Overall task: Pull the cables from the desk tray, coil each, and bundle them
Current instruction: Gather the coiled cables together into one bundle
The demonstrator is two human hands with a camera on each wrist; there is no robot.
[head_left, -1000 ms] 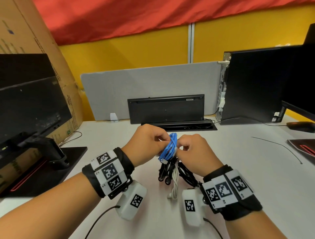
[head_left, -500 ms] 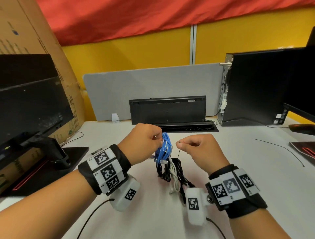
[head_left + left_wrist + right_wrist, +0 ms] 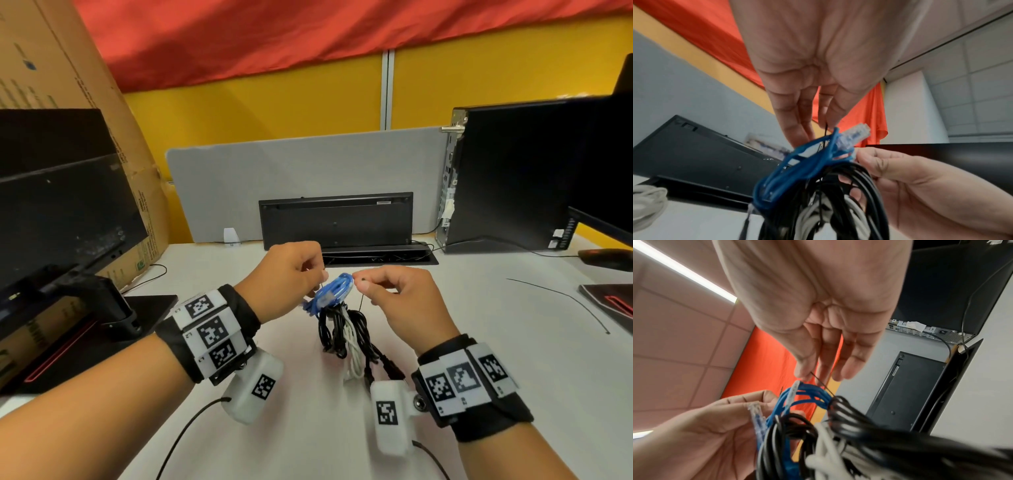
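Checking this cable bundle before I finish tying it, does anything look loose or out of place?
Mostly tidy: both hands pinch the thin black tie round the top. But the blue cable's clear plug sticks out above the bundle, and a white cable trails onto the desk. A stray tie lies to the right.

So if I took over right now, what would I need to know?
Left hand: pinching one end of a thin black tie.
Right hand: pinching the tie's other end.
Bundle: blue, black and white cables, coiled and gathered, hanging from the tie between the hands over the desk.
Done: cables are out and coiled; the tie is around the top of the bundle.
Left: twist or knot the tie tight, then set the bundle down. A second thin tie lies on the desk to the right. Whether more cables remain in the tray cannot be seen.
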